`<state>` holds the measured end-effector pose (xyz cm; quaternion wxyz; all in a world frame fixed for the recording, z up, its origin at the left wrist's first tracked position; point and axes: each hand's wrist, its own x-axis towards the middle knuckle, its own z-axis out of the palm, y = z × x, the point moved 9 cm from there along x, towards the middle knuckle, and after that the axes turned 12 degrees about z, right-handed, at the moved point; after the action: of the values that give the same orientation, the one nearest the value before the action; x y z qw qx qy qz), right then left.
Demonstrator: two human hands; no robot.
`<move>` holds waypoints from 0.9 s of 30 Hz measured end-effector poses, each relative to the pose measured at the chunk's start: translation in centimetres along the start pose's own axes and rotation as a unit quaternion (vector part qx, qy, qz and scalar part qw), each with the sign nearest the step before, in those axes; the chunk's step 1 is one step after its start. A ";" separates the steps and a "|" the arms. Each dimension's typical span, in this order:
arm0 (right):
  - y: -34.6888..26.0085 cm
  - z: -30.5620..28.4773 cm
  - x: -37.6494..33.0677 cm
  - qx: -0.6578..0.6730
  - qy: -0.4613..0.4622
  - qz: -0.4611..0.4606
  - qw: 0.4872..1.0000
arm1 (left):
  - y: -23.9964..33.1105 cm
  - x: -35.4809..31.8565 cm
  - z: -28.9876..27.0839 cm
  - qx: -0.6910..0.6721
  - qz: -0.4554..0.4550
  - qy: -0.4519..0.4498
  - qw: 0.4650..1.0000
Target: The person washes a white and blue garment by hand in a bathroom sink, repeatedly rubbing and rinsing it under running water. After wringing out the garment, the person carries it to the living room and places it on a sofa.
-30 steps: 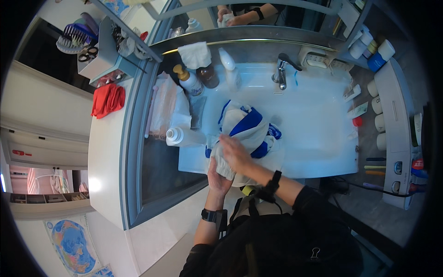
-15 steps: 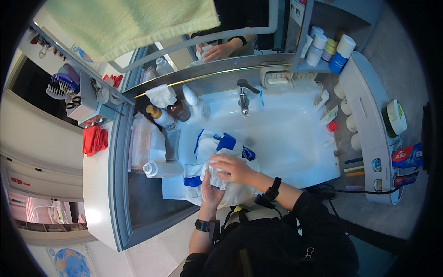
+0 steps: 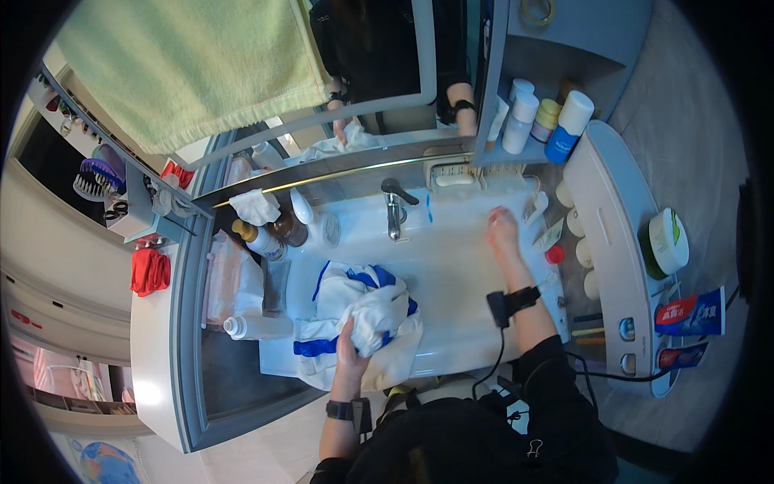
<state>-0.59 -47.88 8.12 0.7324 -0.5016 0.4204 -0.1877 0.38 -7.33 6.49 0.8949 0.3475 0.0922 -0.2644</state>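
Observation:
A white garment with blue patches (image 3: 326, 310) lies bunched over the front left of the white sink (image 3: 459, 323). My left hand (image 3: 348, 359) is closed on a wadded white part of it, thumb uppermost. At the sink's right side, my right hand (image 3: 504, 234) is held out over the basin, away from the garment. Its fingers look bent, but they are foreshortened and blurred. Nearest to it are a white handled item (image 3: 535, 207) and a tube with a red cap (image 3: 553, 242) on the right rim. The chrome faucet (image 3: 394, 211) stands at the back.
Left of the basin stand a white bottle (image 3: 258, 327), a gold-topped pump bottle (image 3: 258, 239) and a brown bottle (image 3: 289, 230). A soap dish (image 3: 454, 179) sits at the back. On the right are a white organizer (image 3: 617, 242) and toothpaste tubes (image 3: 691, 312). A cable (image 3: 613, 377) runs beside my right arm.
My right hand has left the garment and swung right across the basin. My left hand keeps its hold on the cloth. The view has shifted, so the sink sits lower and further left.

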 end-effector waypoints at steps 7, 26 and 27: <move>-3.0 -1.0 11.1 -0.130 -0.031 -0.079 0.988 | 0.5 -1.2 -4.9 -0.006 0.041 0.057 0.997; 13.8 24.4 -28.6 -0.232 -0.500 -0.251 0.796 | 9.6 -3.3 -10.8 0.075 0.251 0.227 0.938; 13.9 24.3 -30.1 -0.248 -0.513 -0.277 0.774 | 9.4 -3.3 -11.4 0.089 0.281 0.230 0.927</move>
<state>-0.47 -6.96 12.11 0.6055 -0.7828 -0.1427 0.0131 2.89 7.46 4.59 0.8518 0.4892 0.1704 0.0781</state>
